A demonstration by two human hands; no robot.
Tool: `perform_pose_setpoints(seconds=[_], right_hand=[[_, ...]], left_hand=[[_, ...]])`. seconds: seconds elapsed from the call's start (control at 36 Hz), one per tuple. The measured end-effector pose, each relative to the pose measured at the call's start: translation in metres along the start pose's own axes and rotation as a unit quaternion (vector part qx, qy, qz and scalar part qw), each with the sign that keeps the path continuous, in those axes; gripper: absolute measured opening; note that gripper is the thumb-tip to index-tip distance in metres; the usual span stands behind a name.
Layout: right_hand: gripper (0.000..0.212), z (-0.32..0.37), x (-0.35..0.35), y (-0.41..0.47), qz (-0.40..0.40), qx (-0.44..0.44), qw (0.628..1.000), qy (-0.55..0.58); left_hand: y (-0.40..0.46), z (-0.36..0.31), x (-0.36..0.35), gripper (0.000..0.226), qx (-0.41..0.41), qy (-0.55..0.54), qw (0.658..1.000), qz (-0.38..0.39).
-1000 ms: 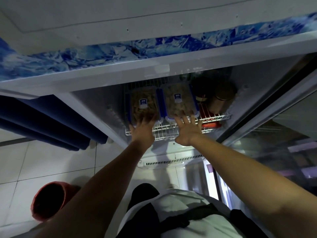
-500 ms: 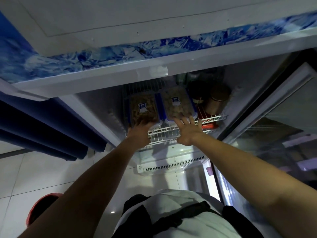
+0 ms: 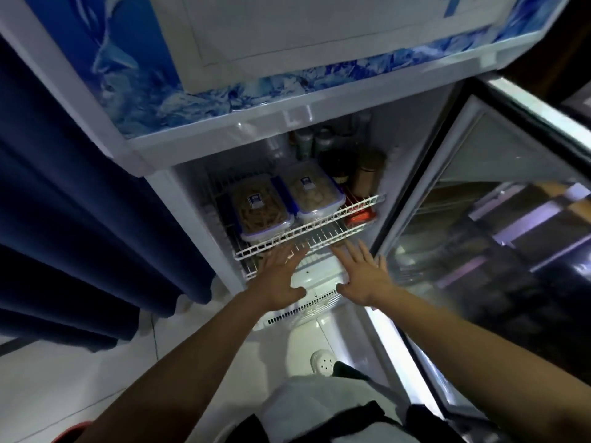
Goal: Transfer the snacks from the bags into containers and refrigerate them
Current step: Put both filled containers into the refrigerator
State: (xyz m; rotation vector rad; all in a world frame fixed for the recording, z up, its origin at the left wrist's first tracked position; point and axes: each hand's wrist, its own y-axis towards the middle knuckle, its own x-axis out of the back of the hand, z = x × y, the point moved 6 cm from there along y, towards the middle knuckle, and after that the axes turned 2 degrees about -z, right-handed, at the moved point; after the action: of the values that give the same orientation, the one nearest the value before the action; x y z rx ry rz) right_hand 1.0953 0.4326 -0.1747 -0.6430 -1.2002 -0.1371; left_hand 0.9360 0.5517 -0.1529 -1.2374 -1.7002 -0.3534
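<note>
Dim kitchen corner, blue curtain point(image 3: 80, 219) left of an open fridge point(image 3: 224, 100), glass door point(image 3: 479, 219) swung out to the right. Two clear snack containers point(image 3: 260, 209) with blue clasps, side by side on the wire shelf point(image 3: 307, 233) inside the fridge, each bearing a small blue label; the left-hand one full of brown sticks, the right-hand one point(image 3: 311, 195) of paler pieces. Behind them on the same shelf, several dark jars or bottles, too shadowed to count exactly, and a red packet point(image 3: 359, 215) just beyond the right container. Left hand point(image 3: 281, 276) and right hand point(image 3: 364, 276) both flat with fingers spread, holding nothing, hovering just in front of the shelf's edge, the left fingertips near or at the wire rim. Containers seemingly placed, the storing step close to complete. Best finish, by this view: checking that both tubs sit fully back of the front rail and level on the wires, clasps shut, then drawing both arms out of the door's path before swinging it closed.
</note>
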Motion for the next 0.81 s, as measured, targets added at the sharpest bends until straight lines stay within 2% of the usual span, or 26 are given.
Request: perform_pose_setpoints(seconds=[0.11,0.31,0.42,0.61,0.72,0.81], right_hand=[[0.091,-0.006,-0.016,-0.053,-0.021,-0.046,0.998,0.026],[0.088,-0.015,-0.035,-0.151,-0.076,-0.109,0.989,0.069],[0.082,-0.026,-0.015,-0.203,-0.113,-0.142,0.980,0.078],[0.070,-0.081,0.106,-0.298,-0.283,-0.162,0.942,0.079],[0.066,-0.120,0.174,-0.359,-0.370,-0.186,0.909,0.032],[0.065,-0.153,0.199,-0.396,-0.393,-0.230,0.890,-0.003]], left_hand=[[-0.032,-0.001,-0.020,0.089,0.000,0.078,0.997,0.017],[-0.059,-0.010,-0.064,0.091,-0.024,0.113,0.992,0.046],[-0.063,-0.041,-0.077,0.094,-0.054,0.134,0.988,0.058],[-0.045,-0.158,-0.047,0.109,-0.151,0.117,0.981,0.016],[-0.038,-0.249,-0.013,0.099,-0.214,0.145,0.964,-0.068],[-0.042,-0.322,-0.001,0.096,-0.256,0.127,0.954,-0.095]])
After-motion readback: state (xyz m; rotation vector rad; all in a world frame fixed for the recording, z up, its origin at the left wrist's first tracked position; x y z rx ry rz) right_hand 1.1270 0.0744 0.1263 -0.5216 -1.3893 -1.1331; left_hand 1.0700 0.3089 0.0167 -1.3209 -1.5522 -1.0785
